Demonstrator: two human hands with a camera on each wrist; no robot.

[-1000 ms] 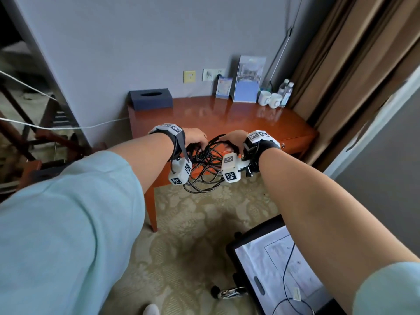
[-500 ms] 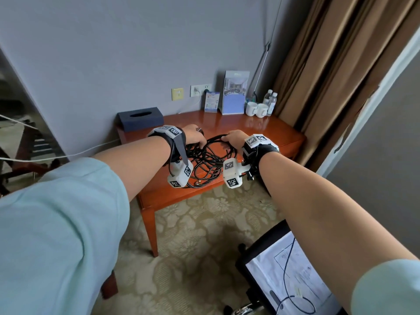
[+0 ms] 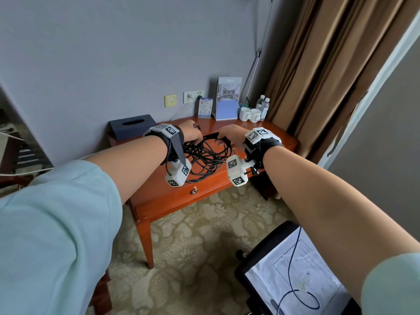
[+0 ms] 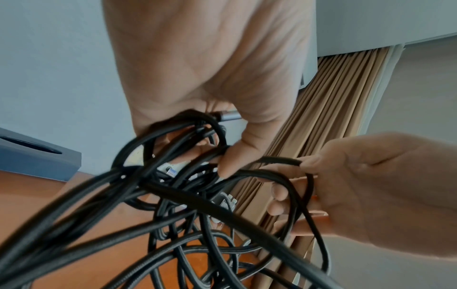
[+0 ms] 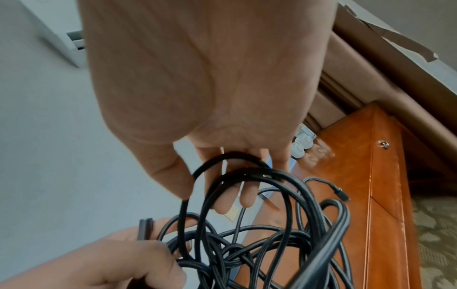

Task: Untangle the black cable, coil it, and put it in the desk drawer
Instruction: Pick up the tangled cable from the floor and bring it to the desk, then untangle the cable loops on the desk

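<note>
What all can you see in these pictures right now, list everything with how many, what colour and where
black cable: one tangle, black, on the desk between the hands
desk: one, reddish wood, against the wall
desk drawer: one, wood with a metal ring pull, closed, at the desk front
tissue box: one, dark blue, desk's back left corner
brochures: two, blue and white, standing against the wall
mugs: two, white, back right of the desk
water bottles: two, clear, behind the mugs
wall plates: two, one yellow, one white
curtain: brown, right of the desk
carpet: beige, patterned
left hand: grips the tangle and a metal plug
right hand: hooks a loop
</note>
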